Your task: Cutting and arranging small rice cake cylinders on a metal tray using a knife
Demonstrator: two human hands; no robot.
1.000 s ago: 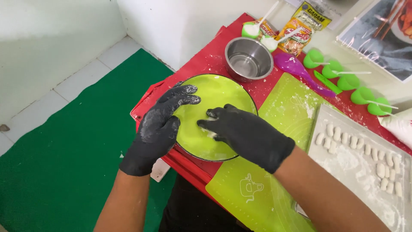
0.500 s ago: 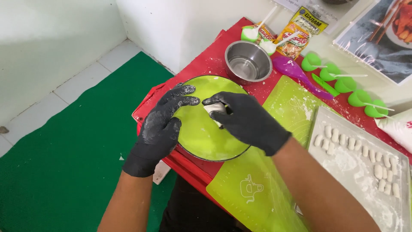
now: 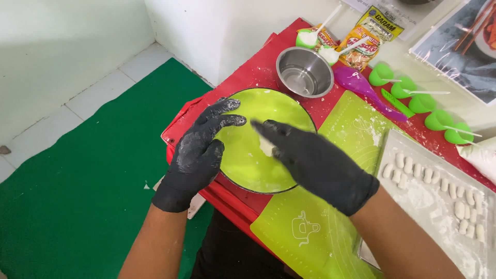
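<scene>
Red table (image 3: 248, 77), green bowl (image 3: 243, 160), steel bowl (image 3: 305, 77), green mat (image 3: 356, 129), white tray (image 3: 439, 201), purple spoon (image 3: 356, 82)

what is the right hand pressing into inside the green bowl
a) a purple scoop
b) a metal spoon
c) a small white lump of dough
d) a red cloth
c: the right hand in its black glove has its fingers over a small white lump of dough inside the green bowl, while the left hand steadies the bowl's rim; the purple scoop lies apart on the red table.
</scene>
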